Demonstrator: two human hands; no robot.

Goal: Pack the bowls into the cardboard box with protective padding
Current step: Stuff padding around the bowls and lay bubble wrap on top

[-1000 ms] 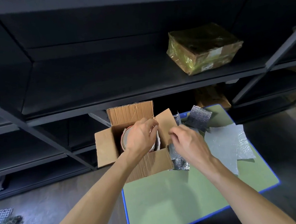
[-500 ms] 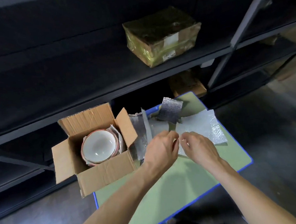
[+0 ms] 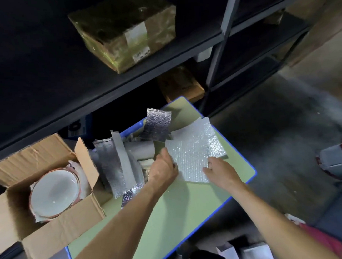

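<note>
I see both hands out over the green desk with the blue rim (image 3: 171,219), working on a silvery sheet of bubble-wrap padding (image 3: 191,154) that lies flat toward the desk's 2 o'clock corner. My left hand (image 3: 164,169) is at the sheet's 9 o'clock edge with its fingers curled in on that edge and the thumb raised, so it has hold of the sheet. My right hand (image 3: 220,171) is at the sheet's 5 o'clock corner, thumb on top and fingers tucked under, pinching it.

The open brown cardboard box (image 3: 52,226) sits at the desk's 8 o'clock side, overhanging the edge, all four flaps up. Inside it lies a white round bowl with a reddish rim (image 3: 54,193), mouth up, with pale wrapping around it; there look to be more rims stacked under it, but I cannot tell how many.

Between the box and my left hand lies a loose heap of silver foil and grey padding strips (image 3: 112,163). One dark foil piece (image 3: 158,126) stands bent at the sheet's 11 o'clock. At 12 o'clock, on the dark metal shelf (image 3: 42,77), rests a brown parcel wrapped in yellowish tape (image 3: 124,30).
</note>
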